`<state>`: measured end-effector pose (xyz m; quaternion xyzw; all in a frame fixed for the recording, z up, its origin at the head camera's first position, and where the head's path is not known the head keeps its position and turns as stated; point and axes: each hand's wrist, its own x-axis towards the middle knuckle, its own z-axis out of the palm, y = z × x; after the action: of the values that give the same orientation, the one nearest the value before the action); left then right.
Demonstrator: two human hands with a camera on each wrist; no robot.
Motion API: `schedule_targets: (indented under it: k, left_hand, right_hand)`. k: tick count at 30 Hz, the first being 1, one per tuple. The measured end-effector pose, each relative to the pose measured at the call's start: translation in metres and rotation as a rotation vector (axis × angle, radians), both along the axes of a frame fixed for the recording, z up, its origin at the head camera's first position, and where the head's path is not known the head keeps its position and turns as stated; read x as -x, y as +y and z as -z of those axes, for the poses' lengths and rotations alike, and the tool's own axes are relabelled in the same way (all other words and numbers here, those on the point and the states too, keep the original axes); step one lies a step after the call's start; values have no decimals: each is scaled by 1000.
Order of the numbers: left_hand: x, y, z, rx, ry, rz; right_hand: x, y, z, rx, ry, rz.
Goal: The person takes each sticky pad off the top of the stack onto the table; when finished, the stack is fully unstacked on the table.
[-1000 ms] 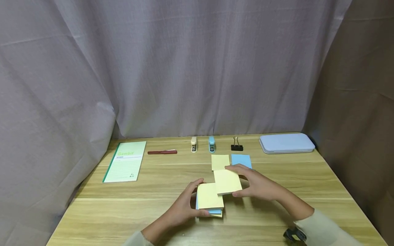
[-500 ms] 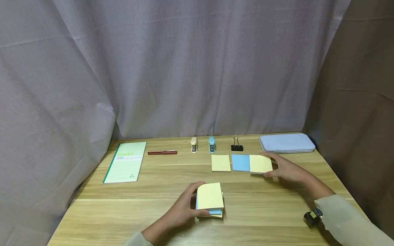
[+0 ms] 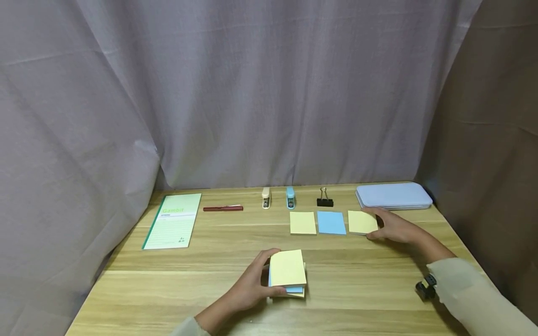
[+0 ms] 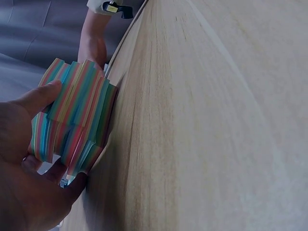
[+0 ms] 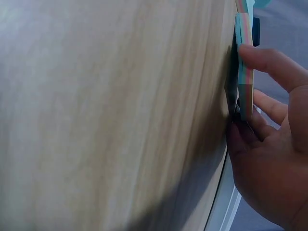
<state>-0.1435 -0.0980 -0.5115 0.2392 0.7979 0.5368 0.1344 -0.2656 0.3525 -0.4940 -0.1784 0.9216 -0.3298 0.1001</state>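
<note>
My left hand (image 3: pixel 248 289) grips a stack of sticky note pads (image 3: pixel 287 268) near the front of the table, thumb on the near side and fingers at the far side. Yellow is on top, with blue and yellow below, unevenly lined up. Striped, many-coloured edges of the stack (image 4: pixel 72 106) show in the left wrist view. At the right end of a row, my right hand (image 3: pixel 392 227) pinches a yellow sticky note pad (image 3: pixel 361 221) by its right side, low over the table. Left of it lie a blue pad (image 3: pixel 331 222) and another yellow pad (image 3: pixel 302 222).
Behind the row stand a cream stapler (image 3: pixel 266 198), a blue stapler (image 3: pixel 290 198) and a black binder clip (image 3: pixel 325 203). A pale blue case (image 3: pixel 394 195) lies at the back right. Toward the left are a dark red pen (image 3: pixel 222 208) and a green notebook (image 3: pixel 172 221).
My right hand has carried the yellow pad from beside the stack to the row's right end, then slightly right, uncovering the blue pad. My left hand keeps its hold on the stack.
</note>
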Motion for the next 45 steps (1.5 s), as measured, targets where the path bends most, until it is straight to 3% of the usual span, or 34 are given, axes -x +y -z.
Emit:
schedule_targets:
  k: [9, 16, 26, 32, 45]
  left_hand:
    - [0, 1, 1, -3, -2, -3]
    - [0, 0, 0, 5, -6, -3]
    - [1, 0, 1, 8, 5, -9]
    - [1, 0, 2, 1, 3, -5]
    - [2, -2, 3, -2, 4, 22]
  right_hand:
    - [-5, -1, -1, -38, 72, -14]
    - [-25, -12, -19, -76, 112, -14]
    - [-60, -68, -36, 29, 87, -100]
    - [-77, -108, -37, 32, 96, -186]
    - [-102, -181, -31, 92, -1, -331]
